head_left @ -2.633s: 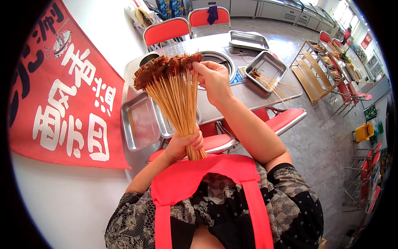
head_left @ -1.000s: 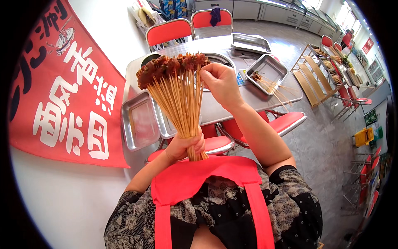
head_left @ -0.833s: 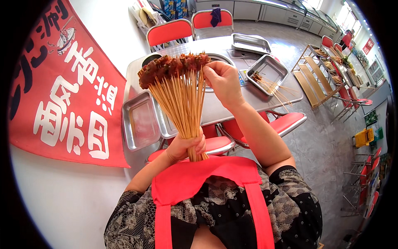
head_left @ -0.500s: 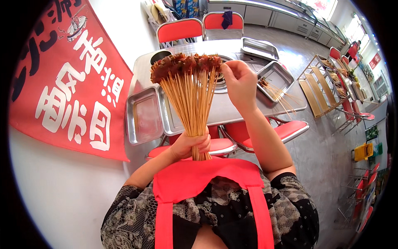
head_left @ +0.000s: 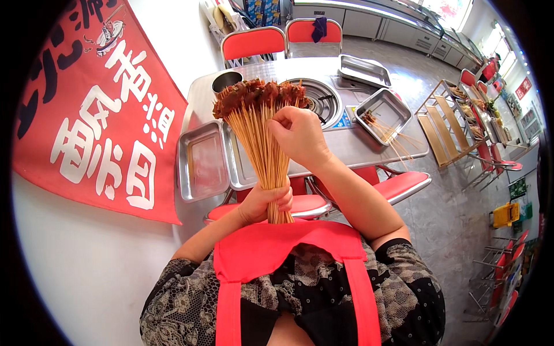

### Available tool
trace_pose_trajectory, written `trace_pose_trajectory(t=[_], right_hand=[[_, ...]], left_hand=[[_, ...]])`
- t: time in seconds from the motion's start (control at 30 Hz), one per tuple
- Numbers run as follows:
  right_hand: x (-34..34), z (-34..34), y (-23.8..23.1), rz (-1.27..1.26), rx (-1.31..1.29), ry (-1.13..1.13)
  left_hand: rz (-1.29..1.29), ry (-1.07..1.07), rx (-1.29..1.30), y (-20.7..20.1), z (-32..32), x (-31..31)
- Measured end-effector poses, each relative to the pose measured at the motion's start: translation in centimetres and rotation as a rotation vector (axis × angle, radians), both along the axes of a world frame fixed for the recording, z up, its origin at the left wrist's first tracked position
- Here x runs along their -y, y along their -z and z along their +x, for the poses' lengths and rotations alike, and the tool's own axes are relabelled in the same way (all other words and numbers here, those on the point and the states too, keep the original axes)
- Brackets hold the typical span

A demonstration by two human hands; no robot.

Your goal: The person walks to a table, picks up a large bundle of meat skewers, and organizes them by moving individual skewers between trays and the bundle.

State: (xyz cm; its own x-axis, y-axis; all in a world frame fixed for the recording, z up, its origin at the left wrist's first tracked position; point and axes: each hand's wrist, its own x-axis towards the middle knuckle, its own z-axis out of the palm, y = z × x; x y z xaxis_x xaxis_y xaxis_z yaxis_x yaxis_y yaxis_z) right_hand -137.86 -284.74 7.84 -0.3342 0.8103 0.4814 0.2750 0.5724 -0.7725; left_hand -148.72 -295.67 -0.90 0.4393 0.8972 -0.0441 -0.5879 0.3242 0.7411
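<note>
Fingers of our left hand (head_left: 266,200) wrap tight around the bare ends of the skewer bundle (head_left: 262,138), keeping it upright before our red apron (head_left: 277,248). Our right hand (head_left: 299,135) pinches the sticks just under the meat, fingers closed on a few to sort them. Behind stand steel trays (head_left: 203,162) on the table (head_left: 352,147). Compared with half a second ago, the right hand sits lower and closer against the fan.
</note>
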Motion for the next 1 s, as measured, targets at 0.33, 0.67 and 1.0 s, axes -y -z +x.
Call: trace_pose_trajectory(t=[0.33,0.67,1.0], right_hand=[[0.2,0.1,0.8,-0.433,-0.464,-0.187],[-0.6,2.0,0.1,-0.555,-0.650,-0.196],[-3.9,6.5,-1.3,-0.494,-0.505,-0.351]], left_hand=[[0.000,0.015,0.080,0.4,-0.3,0.2],[0.002,0.007,0.157,0.8,-0.6,0.5],[0.057,-0.044,0.035,0.6,-1.3,-0.4]])
